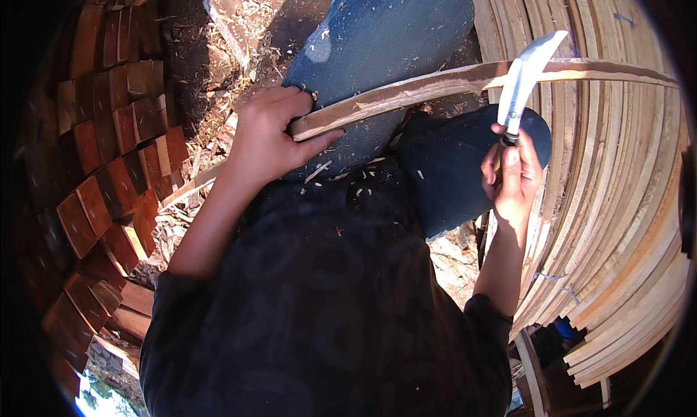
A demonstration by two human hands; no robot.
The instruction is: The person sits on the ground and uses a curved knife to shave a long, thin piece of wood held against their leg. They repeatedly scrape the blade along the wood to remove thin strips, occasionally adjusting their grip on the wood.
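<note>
My left hand (pixel 279 132) is closed round the near end of a long wooden strip (pixel 406 90), thumb below and fingers over the top. The strip lies across my jeans-covered legs (pixel 392 25) and reaches off to the right, over a stack of slats. In my right hand (pixel 517 166) a knife (pixel 530 72) is gripped by its dark handle, the curved, shiny blade pointing up and away from me. From this view the blade overlaps the strip; whether it touches the wood I cannot tell. Pale shavings cling to the jeans and my dark shirt.
Stacked long pale slats (pixel 581 199) fill the right side, with tie strands around some. Reddish-brown wood blocks (pixel 109 170) are piled up on the left. Wood shavings (pixel 239 47) litter the ground ahead and beside my left arm, where another thin strip (pixel 192 186) lies.
</note>
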